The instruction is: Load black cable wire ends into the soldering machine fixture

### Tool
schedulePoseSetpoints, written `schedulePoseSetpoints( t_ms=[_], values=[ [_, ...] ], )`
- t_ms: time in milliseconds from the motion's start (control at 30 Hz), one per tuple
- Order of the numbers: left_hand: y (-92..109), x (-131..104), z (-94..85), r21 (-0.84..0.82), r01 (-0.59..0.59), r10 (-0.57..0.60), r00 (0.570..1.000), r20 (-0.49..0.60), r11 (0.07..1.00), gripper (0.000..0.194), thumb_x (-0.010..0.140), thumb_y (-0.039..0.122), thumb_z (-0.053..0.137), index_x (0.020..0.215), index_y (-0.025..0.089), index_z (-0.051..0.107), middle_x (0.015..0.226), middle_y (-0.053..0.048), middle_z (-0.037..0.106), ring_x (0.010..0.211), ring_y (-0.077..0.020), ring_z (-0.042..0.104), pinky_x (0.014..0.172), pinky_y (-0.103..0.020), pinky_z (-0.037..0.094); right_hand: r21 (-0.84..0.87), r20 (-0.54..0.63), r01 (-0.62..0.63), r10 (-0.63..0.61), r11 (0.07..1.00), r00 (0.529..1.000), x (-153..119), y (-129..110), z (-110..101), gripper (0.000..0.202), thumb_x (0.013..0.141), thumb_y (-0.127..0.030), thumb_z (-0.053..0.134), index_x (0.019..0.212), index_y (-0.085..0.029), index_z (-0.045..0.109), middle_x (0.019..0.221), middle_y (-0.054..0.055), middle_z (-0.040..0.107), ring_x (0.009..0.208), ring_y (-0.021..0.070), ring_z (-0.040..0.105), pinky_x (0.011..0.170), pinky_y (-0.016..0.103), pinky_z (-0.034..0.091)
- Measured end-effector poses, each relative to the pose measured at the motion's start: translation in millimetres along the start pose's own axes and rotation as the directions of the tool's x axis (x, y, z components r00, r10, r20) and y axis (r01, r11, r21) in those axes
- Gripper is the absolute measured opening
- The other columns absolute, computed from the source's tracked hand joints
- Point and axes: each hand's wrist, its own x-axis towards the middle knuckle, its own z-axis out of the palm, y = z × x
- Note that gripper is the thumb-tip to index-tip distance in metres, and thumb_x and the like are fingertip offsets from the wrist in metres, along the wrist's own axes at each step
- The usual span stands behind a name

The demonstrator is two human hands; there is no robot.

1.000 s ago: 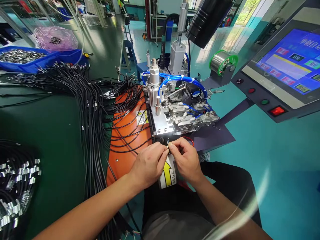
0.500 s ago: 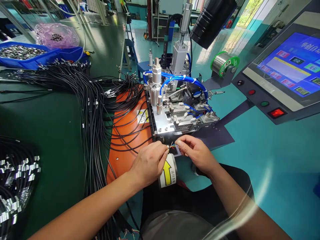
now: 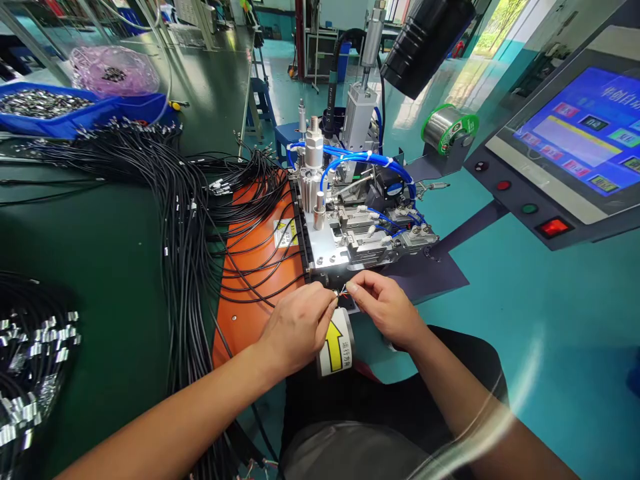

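My left hand (image 3: 301, 325) is closed on the end of a black cable, thumb and forefinger pinched together. Thin coloured wires (image 3: 343, 292) fan out from that pinch towards the right. At their tips, my right hand (image 3: 383, 308) has its thumb and forefinger pressed on the wires. Both hands are in front of the metal machine (image 3: 370, 233), just above a white roller with a yellow arrow (image 3: 338, 343). The cable itself is mostly hidden inside my left hand.
Black cables (image 3: 187, 267) lie in a thick bundle across the green table (image 3: 115, 233) and an orange plate (image 3: 250, 320). A blue tray (image 3: 60, 127) of metal parts stands at the back left. On the right are a solder spool (image 3: 445, 128) and a control screen (image 3: 575, 133).
My right hand has shifted slightly left, closer to my left hand, and the coloured wires look more gathered. My left hand has stayed in place.
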Motion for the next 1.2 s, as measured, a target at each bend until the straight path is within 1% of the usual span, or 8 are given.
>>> schedulePoseSetpoints(
  t_ms=[133, 267, 333, 433, 567, 700, 1000, 1200],
  values=[
    [-0.9, 1.6, -4.2, 0.008, 0.039, -0.039, 0.998, 0.054, 0.999, 0.025, 0.098, 0.026, 0.044, 0.087, 0.017, 0.064, 0.077, -0.003, 0.054, 0.072, -0.0174, 0.052, 0.065, -0.03, 0.043, -0.034, -0.032, 0.0, -0.001, 0.999, 1.0, -0.4, 7.6, 4.3, 0.025, 0.093, -0.04, 0.054, 0.079, -0.02, 0.059, 0.066, -0.004, 0.05, 0.06, 0.0123, 0.043, 0.056, 0.025, 0.035],
    [-0.5, 3.5, -13.6, -0.048, 0.085, -0.079, 0.991, 0.11, 0.995, 0.016, 0.095, 0.021, 0.05, 0.102, 0.018, 0.064, 0.088, -0.004, 0.057, 0.077, -0.0169, 0.056, 0.069, -0.029, 0.047, -0.052, -0.028, -0.003, 0.002, 0.999, 1.0, 0.0, 15.8, 8.2, 0.026, 0.094, -0.041, 0.052, 0.08, -0.02, 0.059, 0.07, -0.002, 0.052, 0.064, 0.0133, 0.046, 0.06, 0.026, 0.037],
    [0.2, 4.2, -18.4, -0.071, 0.083, -0.073, 0.989, 0.131, 0.994, 0.019, 0.093, 0.016, 0.051, 0.107, 0.019, 0.063, 0.092, -0.005, 0.057, 0.079, -0.0165, 0.057, 0.069, -0.028, 0.048, -0.053, -0.025, -0.008, 0.006, 0.999, 1.0, 1.1, 18.9, 9.6, 0.027, 0.095, -0.041, 0.051, 0.081, -0.02, 0.059, 0.072, -0.002, 0.052, 0.065, 0.0136, 0.046, 0.061, 0.026, 0.038],
    [0.4, 4.6, -22.2, -0.082, 0.076, -0.062, 0.985, 0.16, 0.994, 0.024, 0.09, 0.01, 0.05, 0.107, 0.021, 0.064, 0.09, -0.004, 0.056, 0.078, -0.0164, 0.056, 0.066, -0.026, 0.047, -0.068, -0.029, -0.01, 0.008, 0.998, 1.0, 3.1, 21.1, 11.5, 0.027, 0.096, -0.041, 0.049, 0.08, -0.02, 0.056, 0.071, -0.002, 0.051, 0.065, 0.0137, 0.046, 0.062, 0.026, 0.038],
    [-1.8, 3.2, -19.5, -0.036, 0.076, -0.069, 0.985, 0.159, 0.996, 0.028, 0.088, 0.006, 0.05, 0.107, 0.019, 0.064, 0.089, -0.004, 0.056, 0.079, -0.0177, 0.056, 0.067, -0.028, 0.047, -0.112, -0.046, 0.024, -0.029, 0.993, 0.999, 4.3, 21.9, 15.4, 0.026, 0.097, -0.038, 0.047, 0.079, -0.021, 0.054, 0.071, -0.002, 0.05, 0.065, 0.0137, 0.047, 0.062, 0.026, 0.038],
    [-3.2, 2.3, -16.5, -0.011, 0.082, -0.079, 0.983, 0.165, 0.997, 0.029, 0.086, 0.004, 0.049, 0.105, 0.019, 0.065, 0.089, -0.005, 0.056, 0.08, -0.0181, 0.056, 0.068, -0.028, 0.047, -0.162, -0.081, 0.059, -0.073, 0.985, 0.994, 4.0, 24.3, 19.7, 0.024, 0.098, -0.035, 0.046, 0.081, -0.02, 0.054, 0.075, -0.001, 0.053, 0.07, 0.0144, 0.049, 0.065, 0.026, 0.039],
    [-2.4, 4.0, -16.6, -0.009, 0.112, -0.109, 0.979, 0.173, 0.994, 0.029, 0.088, 0.004, 0.047, 0.105, 0.018, 0.065, 0.092, -0.006, 0.056, 0.083, -0.0186, 0.056, 0.071, -0.029, 0.048, -0.2, -0.13, 0.082, -0.109, 0.976, 0.985, 4.9, 33.4, 24.6, 0.021, 0.099, -0.032, 0.046, 0.083, -0.02, 0.054, 0.081, 0.0, 0.059, 0.075, 0.0149, 0.054, 0.069, 0.026, 0.04],
    [-4.2, 2.6, -14.7, -0.018, 0.132, -0.127, 0.977, 0.174, 0.991, 0.028, 0.089, 0.005, 0.047, 0.106, 0.018, 0.065, 0.094, -0.006, 0.056, 0.086, -0.0186, 0.057, 0.073, -0.029, 0.049, -0.195, -0.131, 0.078, -0.105, 0.978, 0.986, 4.0, 34.1, 25.2, 0.021, 0.099, -0.032, 0.046, 0.084, -0.02, 0.055, 0.082, 0.0, 0.059, 0.076, 0.0151, 0.055, 0.069, 0.026, 0.041]
  ],
)
